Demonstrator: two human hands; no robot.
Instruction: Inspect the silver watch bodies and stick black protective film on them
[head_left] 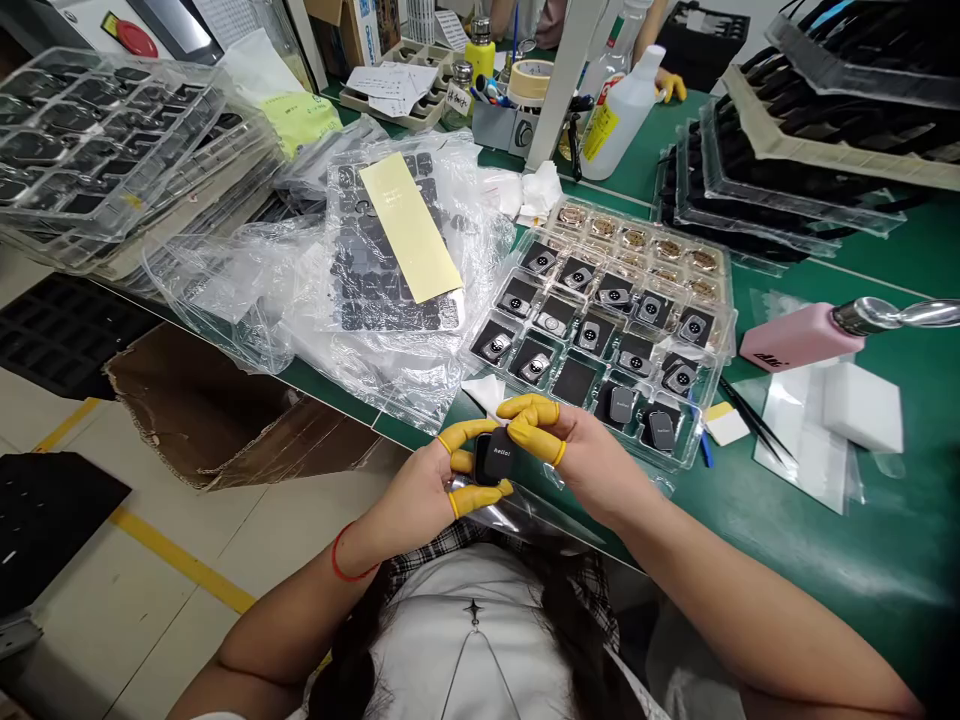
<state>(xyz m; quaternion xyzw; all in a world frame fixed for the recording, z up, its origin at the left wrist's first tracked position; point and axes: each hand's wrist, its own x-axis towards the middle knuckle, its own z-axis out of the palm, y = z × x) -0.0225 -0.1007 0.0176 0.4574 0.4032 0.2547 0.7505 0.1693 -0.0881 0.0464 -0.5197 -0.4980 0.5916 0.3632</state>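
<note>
Watch (495,456), black, face reading "hello!", in two hands at lower centre of the frame.
Left hand (424,490): reaching in from lower left, wrist low, yellow-cotted fingers curled round the watch, gripping it from the left and below; red cord at the wrist. Right hand (581,450): reaching in from lower right, forearm slanting up and leftward, yellow-cotted fingertips bent together at the watch's upper right edge; exact pinch unclear. Beyond them: clear tray (694,452) of watch pieces, right of centre, on green tabletop (780,540).
</note>
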